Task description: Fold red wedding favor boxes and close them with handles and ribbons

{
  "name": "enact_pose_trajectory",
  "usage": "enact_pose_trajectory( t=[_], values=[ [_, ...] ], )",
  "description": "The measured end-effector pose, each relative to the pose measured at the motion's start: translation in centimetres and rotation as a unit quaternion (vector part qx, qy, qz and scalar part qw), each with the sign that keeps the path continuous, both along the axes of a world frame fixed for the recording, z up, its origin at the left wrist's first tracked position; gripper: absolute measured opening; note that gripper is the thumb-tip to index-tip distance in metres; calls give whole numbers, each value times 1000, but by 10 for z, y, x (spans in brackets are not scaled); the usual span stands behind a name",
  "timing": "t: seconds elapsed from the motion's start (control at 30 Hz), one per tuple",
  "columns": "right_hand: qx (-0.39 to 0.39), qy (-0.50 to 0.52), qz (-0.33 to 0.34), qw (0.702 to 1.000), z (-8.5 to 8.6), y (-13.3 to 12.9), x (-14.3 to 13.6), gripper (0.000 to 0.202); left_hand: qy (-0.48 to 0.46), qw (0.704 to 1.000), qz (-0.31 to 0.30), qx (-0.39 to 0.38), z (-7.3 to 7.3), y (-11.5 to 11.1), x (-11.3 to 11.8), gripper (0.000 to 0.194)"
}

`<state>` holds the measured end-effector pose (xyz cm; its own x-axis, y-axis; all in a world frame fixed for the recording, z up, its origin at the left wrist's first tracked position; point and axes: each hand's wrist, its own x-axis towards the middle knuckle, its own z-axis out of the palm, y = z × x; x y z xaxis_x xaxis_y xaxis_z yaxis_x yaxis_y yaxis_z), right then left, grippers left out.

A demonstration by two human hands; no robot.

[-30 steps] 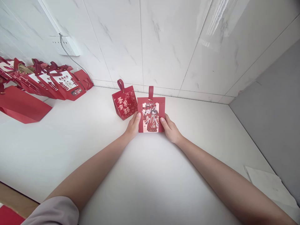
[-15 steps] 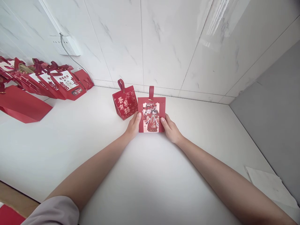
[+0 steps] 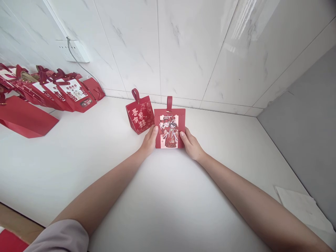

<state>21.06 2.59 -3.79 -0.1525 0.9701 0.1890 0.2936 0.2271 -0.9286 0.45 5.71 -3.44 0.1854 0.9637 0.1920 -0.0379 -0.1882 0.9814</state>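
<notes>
A red gift box [image 3: 170, 131] with a strap handle on top stands upright on the white table, its front printed with figures in red costume. My left hand [image 3: 150, 140] grips its left edge, thumb on the front face. On the opposite edge my right hand [image 3: 193, 142] holds it the same way; the fingers behind the box are partly hidden. Just left of it, close to my left hand, stands a second red gift box [image 3: 140, 115] with gold lettering and a looped handle.
Several red gift boxes [image 3: 75, 94] with ribbons stand in a row at the far left, a plain red box [image 3: 28, 117] before them. A wall socket [image 3: 72, 50] with a grey cable is above. A white sheet [image 3: 301, 206] lies at right; the tiled wall [image 3: 183, 52] bounds the back.
</notes>
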Motion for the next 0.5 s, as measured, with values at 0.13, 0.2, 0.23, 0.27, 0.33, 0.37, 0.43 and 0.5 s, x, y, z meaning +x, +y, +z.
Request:
enact_pose_trajectory(
  t=[0.13,0.2,0.23,0.27,0.33,0.37,0.43,0.5],
  values=[
    [3,2,0,1000,0,0,0,57,3,1000,-1,3,-1,1,0,58],
    [3,4,2,1000,0,0,0,56,8,1000,-2,7,-1,1,0,58],
    [2,5,3,1000,0,0,0,56,12,1000,-2,9,0,1,0,57],
    [1,6,4,1000,0,0,1,56,17,1000,-1,12,1,0,-1,57],
    [-1,6,2,1000,-1,1,2,55,41,999,9,19,2,0,-1,56],
    [-1,6,2,1000,-1,1,2,54,53,998,26,25,2,1,-1,56],
    [7,11,8,1000,-3,1,1,56,66,994,77,47,2,2,-2,54],
    [24,14,9,1000,-4,0,-1,60,61,986,131,86,0,4,-2,55]
  ],
)
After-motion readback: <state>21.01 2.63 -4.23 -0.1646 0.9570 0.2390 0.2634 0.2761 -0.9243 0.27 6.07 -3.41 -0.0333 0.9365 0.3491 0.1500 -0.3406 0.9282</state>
